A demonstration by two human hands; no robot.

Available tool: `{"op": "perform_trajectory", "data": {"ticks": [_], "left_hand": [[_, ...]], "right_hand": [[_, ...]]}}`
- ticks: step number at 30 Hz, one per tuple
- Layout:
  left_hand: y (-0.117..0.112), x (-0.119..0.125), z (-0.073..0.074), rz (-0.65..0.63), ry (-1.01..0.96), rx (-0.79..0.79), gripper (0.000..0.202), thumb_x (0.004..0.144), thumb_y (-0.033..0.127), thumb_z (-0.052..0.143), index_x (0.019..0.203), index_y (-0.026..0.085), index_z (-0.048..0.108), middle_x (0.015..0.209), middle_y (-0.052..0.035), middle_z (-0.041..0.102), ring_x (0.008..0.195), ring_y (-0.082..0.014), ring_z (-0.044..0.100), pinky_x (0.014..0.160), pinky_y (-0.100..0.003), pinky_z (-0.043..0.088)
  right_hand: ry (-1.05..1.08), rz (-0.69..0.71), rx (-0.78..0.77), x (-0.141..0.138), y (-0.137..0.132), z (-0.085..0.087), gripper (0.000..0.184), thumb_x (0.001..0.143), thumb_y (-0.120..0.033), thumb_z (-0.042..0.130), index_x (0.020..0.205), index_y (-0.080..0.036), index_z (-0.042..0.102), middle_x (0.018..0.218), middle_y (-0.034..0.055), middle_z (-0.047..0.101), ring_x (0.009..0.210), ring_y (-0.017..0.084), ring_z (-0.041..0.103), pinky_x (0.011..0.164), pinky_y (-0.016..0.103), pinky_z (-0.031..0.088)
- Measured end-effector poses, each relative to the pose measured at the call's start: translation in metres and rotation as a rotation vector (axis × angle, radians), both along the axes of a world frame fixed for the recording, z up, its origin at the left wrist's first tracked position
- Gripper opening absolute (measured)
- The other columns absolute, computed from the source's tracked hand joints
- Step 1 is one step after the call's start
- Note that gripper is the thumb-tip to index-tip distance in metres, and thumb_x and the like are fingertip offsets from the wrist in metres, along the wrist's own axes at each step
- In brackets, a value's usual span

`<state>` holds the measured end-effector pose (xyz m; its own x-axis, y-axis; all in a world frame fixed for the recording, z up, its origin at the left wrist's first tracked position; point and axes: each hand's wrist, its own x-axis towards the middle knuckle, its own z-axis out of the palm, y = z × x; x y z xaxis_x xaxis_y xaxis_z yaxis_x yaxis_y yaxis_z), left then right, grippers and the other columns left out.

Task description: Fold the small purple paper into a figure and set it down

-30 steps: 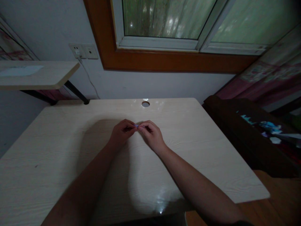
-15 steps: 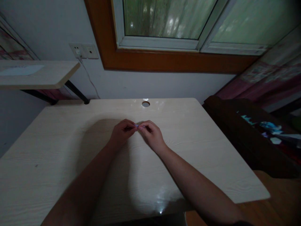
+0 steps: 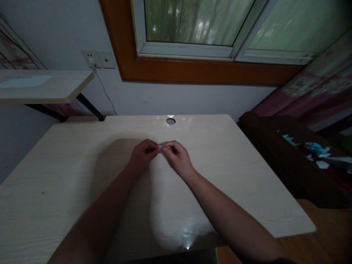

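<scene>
Both my hands meet above the middle of a pale wood-grain desk (image 3: 233,176). Between their fingertips is a small, thin, whitish-purple object (image 3: 160,146), mostly hidden by the fingers and too small to name. My left hand (image 3: 141,154) pinches its left end between thumb and fingers. From the other side my right hand (image 3: 177,156) is closed on the right end in the same kind of pinch. The fingertips of the two hands nearly touch. A dark shadow of the left hand and arm falls on the desk.
A round cable hole (image 3: 171,121) lies near the desk's back edge. At the left stands a raised shelf (image 3: 63,82) with a paper sheet on it, near a wall socket (image 3: 98,59) with a white cable. To the right is a dark wooden cabinet (image 3: 275,154) with small items.
</scene>
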<state>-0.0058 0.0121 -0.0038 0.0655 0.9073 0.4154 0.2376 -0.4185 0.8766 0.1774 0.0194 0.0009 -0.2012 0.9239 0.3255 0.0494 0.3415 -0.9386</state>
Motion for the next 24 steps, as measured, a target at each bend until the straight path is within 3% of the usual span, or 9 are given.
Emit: {"op": "perform_trajectory", "data": {"ticks": [24], "left_hand": [[0.002, -0.0013, -0.0044, -0.011, -0.008, 0.011, 0.015, 0.081, 0.034, 0.075, 0.082, 0.02, 0.069, 0.091, -0.0052, 0.067, 0.081, -0.0157, 0.065, 0.074, -0.028, 0.053]], "right_hand": [[-0.008, 0.002, -0.007, -0.0002, 0.0008, 0.0013, 0.017, 0.086, -0.039, 0.069, 0.089, -0.022, 0.068, 0.088, 0.0031, 0.069, 0.08, 0.016, 0.064, 0.073, 0.029, 0.051]]}}
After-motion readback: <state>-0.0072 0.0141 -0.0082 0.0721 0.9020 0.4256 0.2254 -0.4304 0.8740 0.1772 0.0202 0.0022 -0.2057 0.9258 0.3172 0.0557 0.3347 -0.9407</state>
